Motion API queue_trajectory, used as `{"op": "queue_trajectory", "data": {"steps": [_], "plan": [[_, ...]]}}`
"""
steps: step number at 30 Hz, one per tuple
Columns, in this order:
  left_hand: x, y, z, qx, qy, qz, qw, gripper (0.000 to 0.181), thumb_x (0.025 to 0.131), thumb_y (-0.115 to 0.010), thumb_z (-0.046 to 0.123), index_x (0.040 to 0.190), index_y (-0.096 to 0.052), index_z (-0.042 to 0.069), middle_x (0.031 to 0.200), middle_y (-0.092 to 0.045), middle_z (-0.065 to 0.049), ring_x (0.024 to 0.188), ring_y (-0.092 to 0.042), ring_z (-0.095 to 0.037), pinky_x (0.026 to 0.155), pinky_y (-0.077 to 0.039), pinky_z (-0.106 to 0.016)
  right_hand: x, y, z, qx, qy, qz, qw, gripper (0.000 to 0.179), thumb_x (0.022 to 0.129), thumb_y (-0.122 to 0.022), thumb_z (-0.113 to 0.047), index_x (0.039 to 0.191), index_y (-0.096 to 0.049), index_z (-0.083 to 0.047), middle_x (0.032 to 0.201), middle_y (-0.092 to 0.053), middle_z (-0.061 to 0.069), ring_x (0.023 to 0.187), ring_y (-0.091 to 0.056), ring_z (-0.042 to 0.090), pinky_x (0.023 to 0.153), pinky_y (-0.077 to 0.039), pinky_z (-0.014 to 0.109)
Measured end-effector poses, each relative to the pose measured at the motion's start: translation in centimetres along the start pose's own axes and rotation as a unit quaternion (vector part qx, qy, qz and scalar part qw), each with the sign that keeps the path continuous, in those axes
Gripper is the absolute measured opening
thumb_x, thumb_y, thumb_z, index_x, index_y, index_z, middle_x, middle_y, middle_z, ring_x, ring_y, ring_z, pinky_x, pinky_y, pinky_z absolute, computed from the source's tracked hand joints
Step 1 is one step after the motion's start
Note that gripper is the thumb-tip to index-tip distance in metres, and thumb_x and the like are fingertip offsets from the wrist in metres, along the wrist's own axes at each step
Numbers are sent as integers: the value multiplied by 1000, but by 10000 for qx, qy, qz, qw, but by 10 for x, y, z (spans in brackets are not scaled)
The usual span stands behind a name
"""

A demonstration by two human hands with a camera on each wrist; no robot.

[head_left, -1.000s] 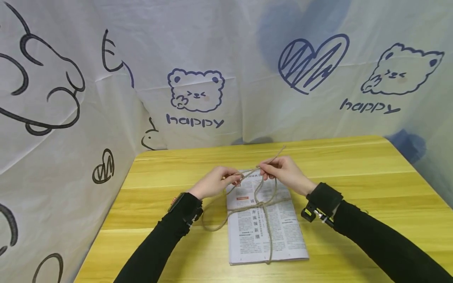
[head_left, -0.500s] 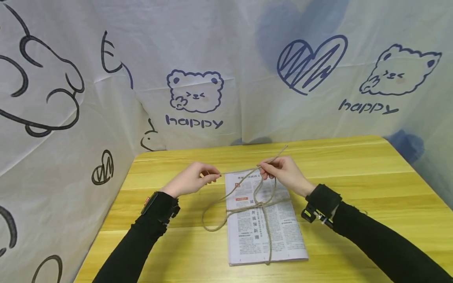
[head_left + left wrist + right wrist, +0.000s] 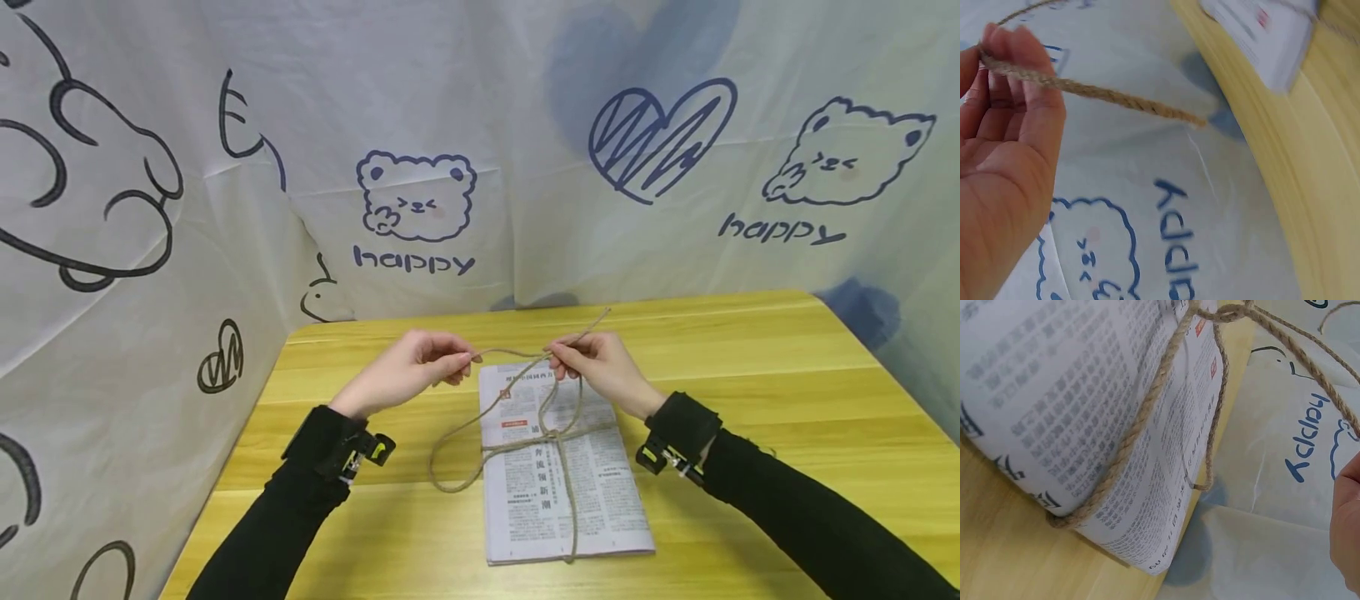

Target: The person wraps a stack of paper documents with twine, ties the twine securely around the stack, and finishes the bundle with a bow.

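A folded stack of newspaper lies on the table, with jute twine crossed around it and meeting near its middle. Beyond the stack's far left corner, my left hand pinches a strand of the twine between thumb and fingertips. In the left wrist view, the cut twine end sticks out past the fingers. Over the far edge of the paper, my right hand pinches the twine where strands cross, and another loose end points up from it. A slack curve of twine hangs off the stack's left side.
The yellow wood-grain table extends around the stack on every side. White cloth printed with bears, hearts and "happy" stands behind the table and along its sides. Both wrists carry black straps with small cameras.
My left hand has moved left from over the paper, first sliding away along the strand, then rising slightly with the twine pulled out sideways. My right hand has stayed nearly still, gripping the crossing.
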State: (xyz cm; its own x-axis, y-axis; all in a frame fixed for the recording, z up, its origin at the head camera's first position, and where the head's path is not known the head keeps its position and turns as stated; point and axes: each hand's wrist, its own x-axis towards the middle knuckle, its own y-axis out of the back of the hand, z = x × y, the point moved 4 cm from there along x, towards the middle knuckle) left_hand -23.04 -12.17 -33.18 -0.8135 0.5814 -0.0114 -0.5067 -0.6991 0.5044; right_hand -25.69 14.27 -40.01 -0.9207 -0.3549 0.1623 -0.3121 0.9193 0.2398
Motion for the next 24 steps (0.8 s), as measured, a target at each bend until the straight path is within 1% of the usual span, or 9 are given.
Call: {"op": "queue_trajectory", "data": {"steps": [2,5,7,10,13,17,20,22,24], "plan": [[-2,-5,5,-384,-78,-96,9992,26,105,-53,11,123,-65,-4,105,-70,-15,93,-67,-15,90,-57,-33,0,-1,-2,16,35,52,10000,29,104,-56,-13,118,-68,10,86,-73,0,73,-66,5,70,-54,22],[-3,-13,12,-939,-169,-153,9953,27,104,-53,7,126,-61,-7,111,-68,-20,95,-68,-11,89,-57,-32,1,-3,-5,21,133,113,9998,28,104,-57,-11,118,-68,10,90,-74,13,73,-67,4,69,-54,21],[-4,-19,15,-1318,-254,-166,9908,28,103,-54,7,127,-58,-9,113,-68,-18,95,-68,-9,89,-57,-31,1,-4,-7,19,222,132,9997,27,103,-56,-10,117,-68,10,92,-73,21,72,-67,4,69,-54,22],[-4,-29,17,-1807,-372,-130,9827,28,103,-55,7,125,-56,-11,111,-67,-11,94,-69,-8,92,-58,-32,2,-6,-9,-13,395,125,9991,27,103,-56,-8,117,-68,12,93,-71,26,72,-66,3,68,-54,22],[-3,-39,15,-2065,-439,-74,9774,27,103,-56,9,122,-56,-10,108,-67,-4,94,-70,-8,94,-57,-32,2,-8,-11,-11,536,129,9985,27,103,-56,-6,116,-67,14,89,-72,21,70,-66,3,67,-53,20],[-3,-52,11,-2234,-451,16,9737,25,103,-57,10,119,-57,-9,102,-67,2,93,-69,-7,88,-57,-26,2,-9,-12,-26,680,158,9976,26,103,-56,-5,114,-68,15,83,-73,5,69,-65,3,66,-52,19],[-3,-63,8,-2500,-494,3,9670,25,103,-58,12,117,-56,-8,99,-67,5,94,-69,-7,89,-56,-26,2,-10,-10,-55,737,206,9971,25,103,-56,-5,114,-69,14,81,-72,-4,69,-64,3,66,-52,20],[-2,-70,5,-2747,-515,-37,9602,21,103,-59,13,115,-57,-4,99,-68,6,95,-70,-6,92,-56,-27,2,-9,-9,-75,743,248,9969,24,103,-56,-5,113,-70,12,81,-72,-3,69,-64,3,66,-53,21],[0,-77,2,-3023,-520,-68,9518,15,103,-58,14,112,-59,2,99,-68,6,96,-69,-6,90,-56,-26,2,-9,-8,-66,753,283,9967,24,103,-55,-5,112,-70,12,83,-73,5,69,-64,3,66,-53,22]]}}
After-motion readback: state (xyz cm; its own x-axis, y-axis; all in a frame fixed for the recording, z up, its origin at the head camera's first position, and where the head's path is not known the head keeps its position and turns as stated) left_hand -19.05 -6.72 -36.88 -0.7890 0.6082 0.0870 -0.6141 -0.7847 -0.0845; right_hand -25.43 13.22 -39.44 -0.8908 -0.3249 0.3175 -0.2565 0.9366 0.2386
